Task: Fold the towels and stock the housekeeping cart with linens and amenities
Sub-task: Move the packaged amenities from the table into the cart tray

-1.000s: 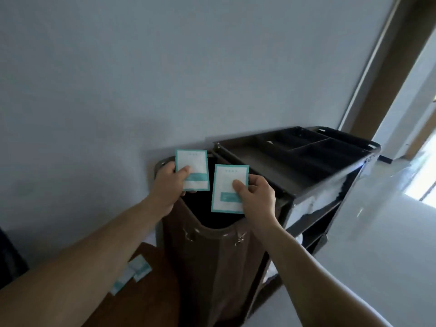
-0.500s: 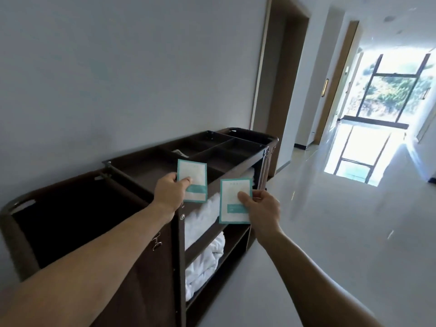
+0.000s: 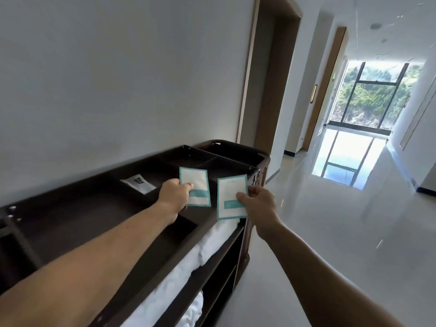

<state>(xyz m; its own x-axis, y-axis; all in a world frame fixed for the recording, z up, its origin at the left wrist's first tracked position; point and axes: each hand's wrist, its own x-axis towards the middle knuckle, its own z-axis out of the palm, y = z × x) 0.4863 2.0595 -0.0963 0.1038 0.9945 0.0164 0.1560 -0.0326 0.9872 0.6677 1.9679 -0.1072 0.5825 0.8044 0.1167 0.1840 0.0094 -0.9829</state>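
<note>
Stocking amenities, you are pinching the left sachet [image 3: 195, 185] in your left hand [image 3: 175, 195] and the right sachet [image 3: 230, 197] in your right hand [image 3: 257, 205], over the front of the cart's top tray [image 3: 77, 215]. Next, you are probably needing to lower both into a compartment [image 3: 224, 165], thumbs releasing cleanly.

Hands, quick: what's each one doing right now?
Left hand: pinching a flat white sachet with teal border.
Right hand: pinching a second flat white sachet with teal border.

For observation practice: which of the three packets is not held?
The dark-printed packet lying in the cart tray; left hand holds one teal-edged packet, right hand the other.
</note>
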